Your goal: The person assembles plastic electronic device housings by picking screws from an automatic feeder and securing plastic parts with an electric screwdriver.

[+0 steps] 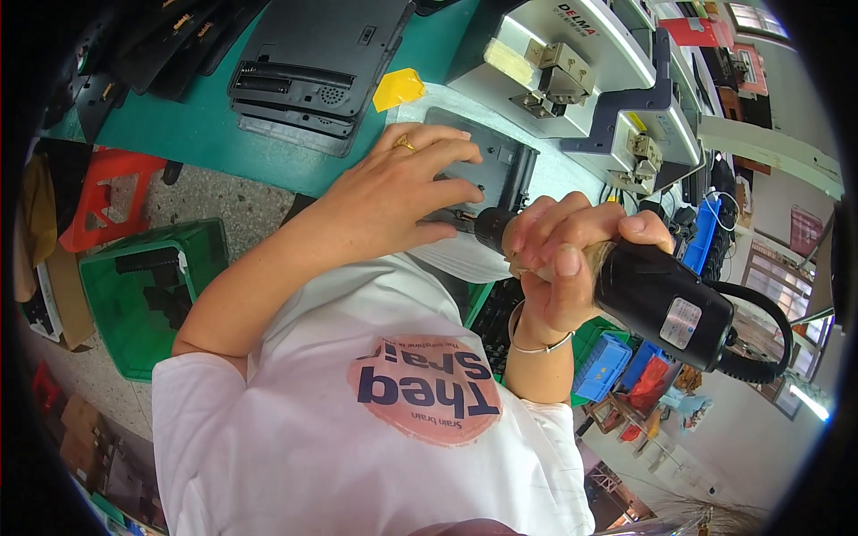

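My right hand (572,246) is closed around a black corded electric screwdriver (666,304), held nearly level. The bit points left toward a dark grey plastic housing (505,156) on the worktop. Fingers apart, my left hand (402,183) rests over the left part of that housing, its thumb and forefinger beside the screwdriver's tip. The exact spot where the bit ends is partly hidden by these fingers, and I cannot make out a screw. A yellow piece (399,88) lies just beyond my left hand.
Similar dark housings (313,54) are stacked on the green table (197,134), with black panels (170,45) farther left. White machines with metal fixtures (563,76) stand at the back right. On the floor at left are a green crate (116,313) and a red stool (112,192).
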A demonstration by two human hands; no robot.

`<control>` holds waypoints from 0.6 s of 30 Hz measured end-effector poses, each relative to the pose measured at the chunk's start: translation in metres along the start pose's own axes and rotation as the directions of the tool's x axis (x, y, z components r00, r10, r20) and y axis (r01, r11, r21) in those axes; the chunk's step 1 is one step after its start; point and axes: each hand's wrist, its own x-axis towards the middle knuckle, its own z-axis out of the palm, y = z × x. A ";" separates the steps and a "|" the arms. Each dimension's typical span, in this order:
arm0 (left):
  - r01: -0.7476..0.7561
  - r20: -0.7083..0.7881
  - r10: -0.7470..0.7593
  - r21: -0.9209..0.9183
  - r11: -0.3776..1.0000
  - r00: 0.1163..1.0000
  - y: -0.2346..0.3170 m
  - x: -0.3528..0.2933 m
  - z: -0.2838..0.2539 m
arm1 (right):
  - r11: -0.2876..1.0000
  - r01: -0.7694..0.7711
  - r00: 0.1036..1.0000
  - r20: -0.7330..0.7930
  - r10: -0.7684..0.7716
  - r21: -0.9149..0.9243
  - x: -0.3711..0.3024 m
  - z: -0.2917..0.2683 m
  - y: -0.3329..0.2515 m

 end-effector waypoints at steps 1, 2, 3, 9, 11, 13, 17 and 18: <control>0.002 0.002 -0.002 -0.005 1.000 1.000 0.000 0.000 -0.001 | 1.000 -0.002 1.000 0.002 0.002 0.000 0.001 0.000 0.000; 0.004 0.004 -0.004 -0.010 1.000 1.000 0.000 0.000 -0.001 | 0.998 -0.001 0.999 0.053 0.005 -0.068 0.002 0.001 -0.001; 0.007 0.002 -0.007 -0.011 1.000 1.000 0.000 -0.001 0.000 | 0.991 0.003 0.995 0.104 0.011 -0.134 0.002 0.001 -0.001; 0.016 -0.001 -0.016 -0.028 0.999 1.000 -0.002 -0.003 0.004 | 0.997 0.039 0.996 0.078 -0.033 -0.069 0.002 0.012 0.007; 0.011 -0.003 -0.011 -0.038 0.999 1.000 -0.002 -0.003 0.006 | 0.997 0.028 0.997 0.079 -0.022 -0.076 0.005 0.012 0.010; 0.009 -0.007 -0.010 -0.036 0.999 1.000 -0.002 -0.004 0.006 | 0.997 0.022 0.997 0.080 -0.016 -0.079 0.005 0.012 0.011; -0.009 -0.021 0.008 -0.032 0.999 1.000 -0.004 -0.004 0.009 | 0.984 0.103 0.990 0.112 -0.086 -0.147 -0.003 0.006 0.013; -0.017 -0.021 0.016 -0.029 0.999 1.000 -0.005 -0.003 0.008 | 0.967 0.121 0.990 0.099 -0.101 -0.223 -0.001 0.006 0.013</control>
